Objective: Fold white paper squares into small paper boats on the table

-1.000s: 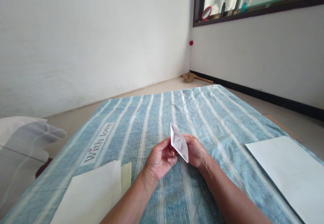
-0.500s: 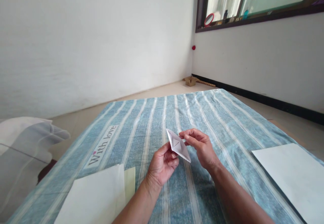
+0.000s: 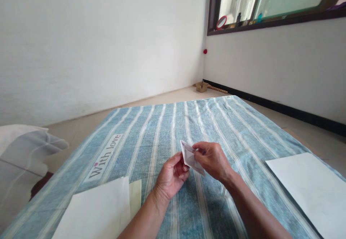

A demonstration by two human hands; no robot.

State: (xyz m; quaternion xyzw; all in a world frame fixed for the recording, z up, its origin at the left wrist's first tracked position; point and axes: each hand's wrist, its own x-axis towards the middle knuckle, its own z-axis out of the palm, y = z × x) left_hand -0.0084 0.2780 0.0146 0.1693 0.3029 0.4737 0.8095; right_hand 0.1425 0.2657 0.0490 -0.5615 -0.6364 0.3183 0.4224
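Note:
A small folded white paper [image 3: 189, 158] is held above the striped cloth, its long edges slanting down to the right. My left hand [image 3: 172, 176] pinches its left side between thumb and curled fingers. My right hand [image 3: 212, 159] has thumb and forefinger closed on the upper right part of the folded paper, covering some of it. Creases and an inner flap show on the side facing me.
A blue and white striped cloth [image 3: 151, 131] lettered "With love" covers the table. White sheets [image 3: 94, 210] with a yellowish sheet [image 3: 135, 195] lie at left, another white sheet [image 3: 310, 185] at right. White fabric [image 3: 24, 167] hangs beyond the left edge.
My right thumb and forefinger have moved in and closed on the upper right of the folded paper. My left hand keeps its hold. The view has shifted slightly.

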